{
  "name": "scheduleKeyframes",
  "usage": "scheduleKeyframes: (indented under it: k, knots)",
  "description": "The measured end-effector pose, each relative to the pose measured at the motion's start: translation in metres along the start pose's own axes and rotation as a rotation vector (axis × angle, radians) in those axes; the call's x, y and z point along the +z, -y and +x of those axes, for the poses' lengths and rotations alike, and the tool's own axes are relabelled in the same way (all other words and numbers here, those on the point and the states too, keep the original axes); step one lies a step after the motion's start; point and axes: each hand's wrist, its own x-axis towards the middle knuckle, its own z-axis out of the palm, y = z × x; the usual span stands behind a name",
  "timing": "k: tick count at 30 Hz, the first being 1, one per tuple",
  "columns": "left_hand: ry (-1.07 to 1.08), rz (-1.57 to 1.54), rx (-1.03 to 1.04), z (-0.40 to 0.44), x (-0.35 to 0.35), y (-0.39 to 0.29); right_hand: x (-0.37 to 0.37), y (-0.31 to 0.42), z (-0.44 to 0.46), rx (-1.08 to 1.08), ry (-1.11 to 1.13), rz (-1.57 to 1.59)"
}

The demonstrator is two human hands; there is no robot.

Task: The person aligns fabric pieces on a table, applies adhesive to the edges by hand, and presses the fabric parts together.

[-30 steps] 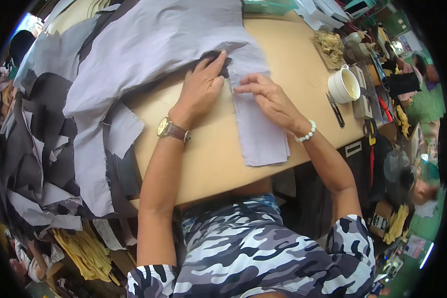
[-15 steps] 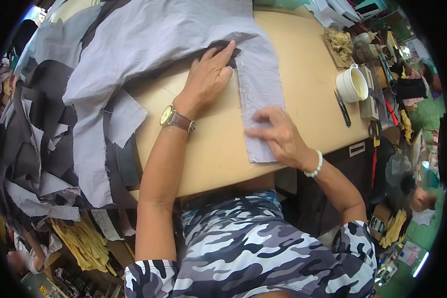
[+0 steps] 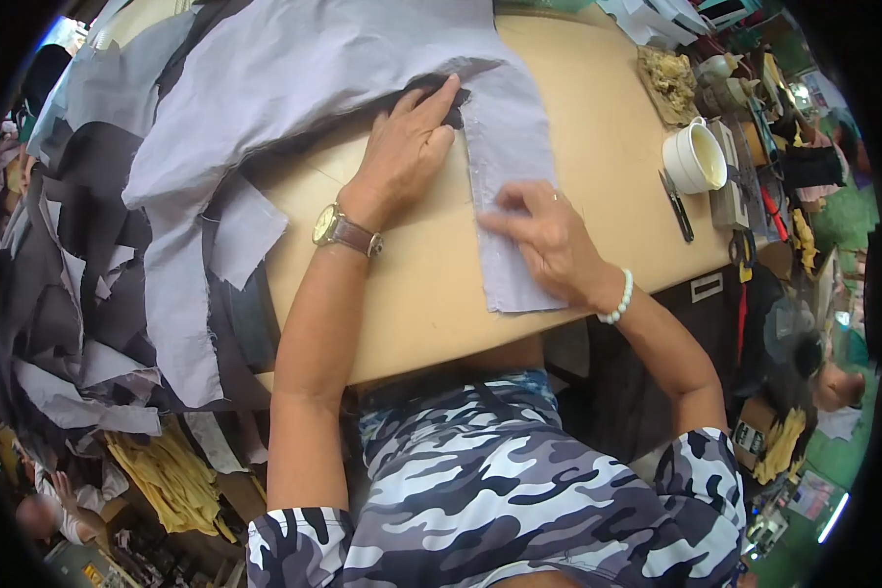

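A large grey-lilac fabric piece [image 3: 333,59] lies over the table, with dark cloth under its curved inner edge. Its narrow strip [image 3: 507,147] runs down the table toward me, frayed along the left side. My left hand [image 3: 412,142], with a watch on the wrist, rests on the table with fingers stretched out, the fingertips at the fabric's inner edge near the top of the strip. Over the lower strip is my right hand [image 3: 554,240], wearing a beaded bracelet. Its fingers are bent but apart, slightly blurred, with the tips near the strip's left edge.
Dark and grey cloth pieces [image 3: 98,196] pile up at the left. On the right of the table [image 3: 598,127] stand a white cup [image 3: 694,157], a black pen-like tool [image 3: 676,206] and a tray of yellowish material [image 3: 666,85]. Scissors [image 3: 745,250] hang by the right edge.
My right hand has moved slightly up the strip, away from its lower end. My left hand stays at the inner edge. The view has shifted a little.
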Motion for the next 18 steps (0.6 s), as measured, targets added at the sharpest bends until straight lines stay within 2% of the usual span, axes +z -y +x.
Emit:
scheduleKeyframes:
  k: [5,8,11,14,18]
  knots:
    - [0.007,0.027,0.005,0.002,0.002,0.003,-0.002,0.036,-0.045,-0.105,0.097,0.033]
    - [-0.001,0.035,0.023,0.001,0.002,0.003,-0.007,0.035,-0.041,-0.026,0.111,0.157]
    - [0.0,0.046,0.022,0.001,0.002,0.001,-0.005,0.018,-0.014,0.117,0.004,0.206]
    - [-0.003,0.052,0.027,0.003,0.001,0.002,0.005,0.005,0.005,0.149,-0.062,0.057]
    - [0.0,0.045,0.026,0.003,0.002,0.002,0.007,0.011,-0.007,0.058,-0.03,-0.033]
